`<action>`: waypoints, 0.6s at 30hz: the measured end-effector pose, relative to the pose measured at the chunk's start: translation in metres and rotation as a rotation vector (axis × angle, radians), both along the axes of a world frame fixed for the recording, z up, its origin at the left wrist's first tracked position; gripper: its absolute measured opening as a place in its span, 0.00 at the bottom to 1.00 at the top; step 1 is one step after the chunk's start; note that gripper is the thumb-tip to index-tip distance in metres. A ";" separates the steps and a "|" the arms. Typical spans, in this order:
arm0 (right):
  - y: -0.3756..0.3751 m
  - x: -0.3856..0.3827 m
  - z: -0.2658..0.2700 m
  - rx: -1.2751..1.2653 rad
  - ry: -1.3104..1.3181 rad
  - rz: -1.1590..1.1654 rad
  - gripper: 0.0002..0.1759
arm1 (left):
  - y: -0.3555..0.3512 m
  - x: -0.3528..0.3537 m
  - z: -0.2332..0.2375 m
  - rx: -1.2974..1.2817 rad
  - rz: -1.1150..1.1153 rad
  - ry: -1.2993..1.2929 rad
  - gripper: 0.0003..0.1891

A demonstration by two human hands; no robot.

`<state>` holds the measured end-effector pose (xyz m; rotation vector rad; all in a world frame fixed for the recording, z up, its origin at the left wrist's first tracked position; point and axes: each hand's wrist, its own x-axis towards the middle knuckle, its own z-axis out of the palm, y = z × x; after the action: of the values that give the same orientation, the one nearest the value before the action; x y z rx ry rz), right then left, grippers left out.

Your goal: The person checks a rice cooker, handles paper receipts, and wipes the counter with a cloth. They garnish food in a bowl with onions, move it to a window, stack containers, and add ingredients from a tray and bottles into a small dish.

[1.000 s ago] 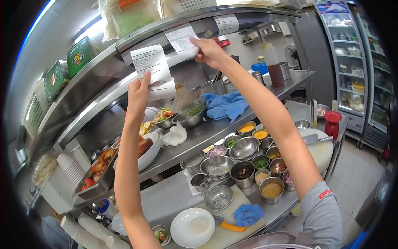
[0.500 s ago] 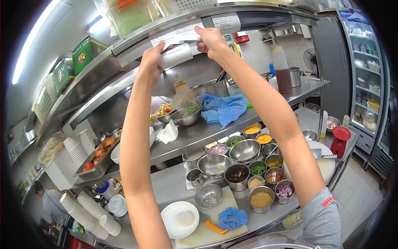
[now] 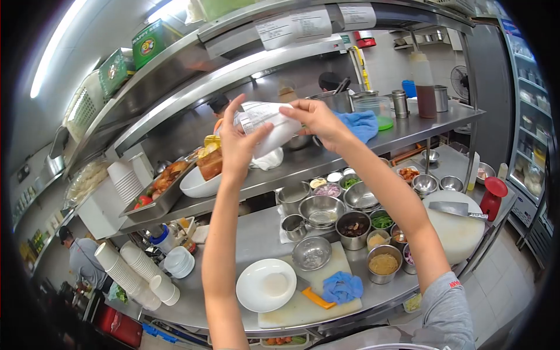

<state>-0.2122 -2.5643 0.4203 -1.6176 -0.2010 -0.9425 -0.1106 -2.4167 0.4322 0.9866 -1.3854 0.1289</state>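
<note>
A white printed order ticket (image 3: 274,125), curled in the air, is between my two hands in front of the upper steel shelf. My left hand (image 3: 236,146) grips its left side, with the thumb in front and the index finger pointing up. At its upper right, my right hand (image 3: 321,122) pinches the paper between thumb and fingers. More printed tickets (image 3: 294,28) hang from the rail (image 3: 227,44) above. Below my forearms are a white plate (image 3: 251,286), a steel bowl (image 3: 311,253) and a crumpled blue cloth (image 3: 342,287) on a cutting board (image 3: 286,318).
Several steel containers of ingredients (image 3: 353,227) stand at the right of the counter. A cleaver (image 3: 449,207) lies on a round white board (image 3: 455,233). Stacked paper cups (image 3: 125,271) stand at left. Co-workers are visible at left (image 3: 87,259) and behind the shelf (image 3: 219,108).
Both hands have come down from the ticket rail with a ticket, which is now curled between them. Other tickets stay on the rail. The view has shifted, and a co-worker shows behind the shelf.
</note>
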 end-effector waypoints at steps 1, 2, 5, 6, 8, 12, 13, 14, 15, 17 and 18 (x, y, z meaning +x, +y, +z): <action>0.008 0.003 -0.001 0.056 0.000 0.008 0.15 | 0.001 0.002 -0.005 -0.043 0.029 -0.040 0.40; 0.009 0.010 -0.003 0.058 -0.046 0.059 0.13 | 0.003 0.003 -0.010 -0.084 0.056 -0.075 0.43; 0.007 0.030 -0.006 0.081 -0.142 0.141 0.09 | 0.015 0.011 -0.019 -0.014 0.037 -0.007 0.40; 0.008 0.030 -0.005 0.082 -0.140 0.127 0.09 | 0.019 0.012 -0.019 0.004 -0.011 0.068 0.38; 0.010 0.027 -0.002 0.082 -0.137 0.091 0.09 | 0.027 0.016 -0.019 0.042 -0.113 0.217 0.34; 0.005 0.025 -0.002 0.090 -0.142 0.104 0.15 | 0.037 0.020 -0.017 0.126 -0.095 0.164 0.30; 0.003 0.025 -0.002 0.084 -0.145 0.102 0.16 | 0.038 0.019 -0.016 0.120 -0.095 0.154 0.29; 0.000 0.026 -0.003 0.079 -0.149 0.100 0.17 | 0.038 0.018 -0.015 0.114 -0.096 0.142 0.27; -0.003 0.026 -0.003 0.074 -0.152 0.097 0.18 | 0.038 0.017 -0.015 0.108 -0.097 0.132 0.26; -0.005 0.025 -0.003 0.062 -0.156 0.100 0.18 | 0.032 0.020 -0.013 0.108 -0.106 0.145 0.22; -0.007 0.024 -0.003 0.057 -0.159 0.101 0.18 | 0.029 0.022 -0.013 0.108 -0.111 0.152 0.20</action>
<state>-0.1884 -2.5712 0.4170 -1.4672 -0.3593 -0.9903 -0.0881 -2.3876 0.4194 0.9859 -1.3148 -0.1031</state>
